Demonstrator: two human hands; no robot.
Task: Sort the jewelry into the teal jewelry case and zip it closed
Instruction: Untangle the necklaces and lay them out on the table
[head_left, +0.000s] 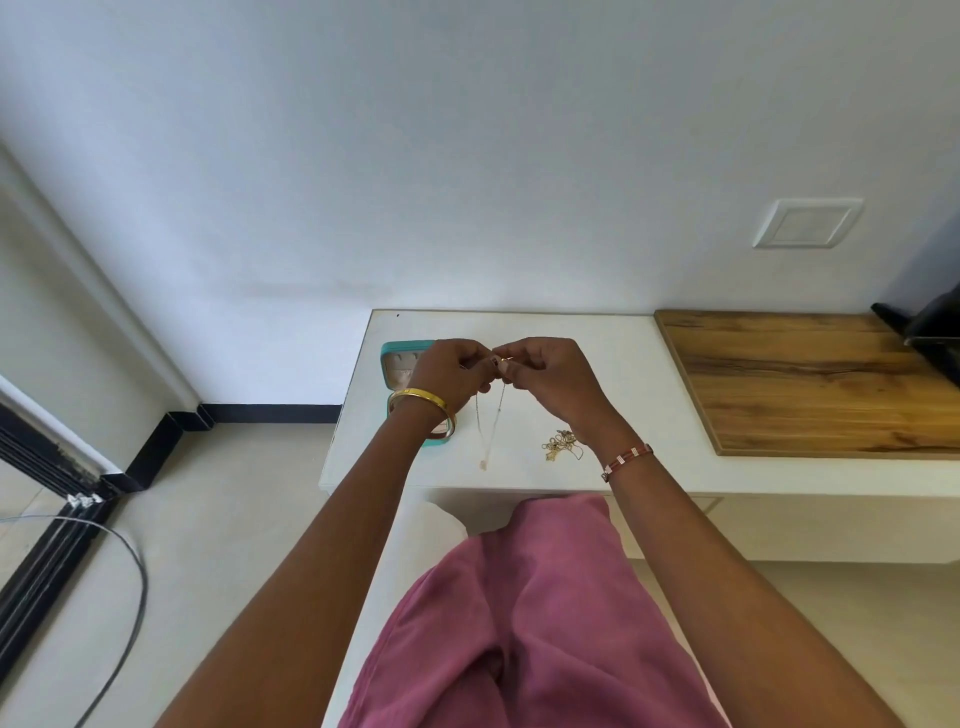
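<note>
1. My fingertips meet above the white table (597, 364): my left hand (457, 371) and my right hand (550, 376) each curl in and pinch the top of a thin necklace chain (491, 415). What sits between the tips, perhaps the clasp, is too small to make out.
2. The chain is fine, pale gold and limp. It hangs from my fingers in two strands that join low down at a tiny pendant (483, 464), which lies at or just above the tabletop; I cannot tell if it touches.
3. Both wrists are raised, knuckles up, forearms reaching in from below and converging. A smooth, rounded gold bangle (423, 402) rings my left wrist; a red and white woven band (626, 460) wraps my right.
4. Behind and under my left hand sits the teal jewelry case (402, 358), open, with a pale lining. My hand and bangle hide most of it.
5. Below my right wrist lies a tangled heap of gold chains (561, 444), partly covered by the wrist, its pieces hard to separate.
6. Farther right of my fingers, a grainy wooden board (810, 379) lies on the table.
</note>
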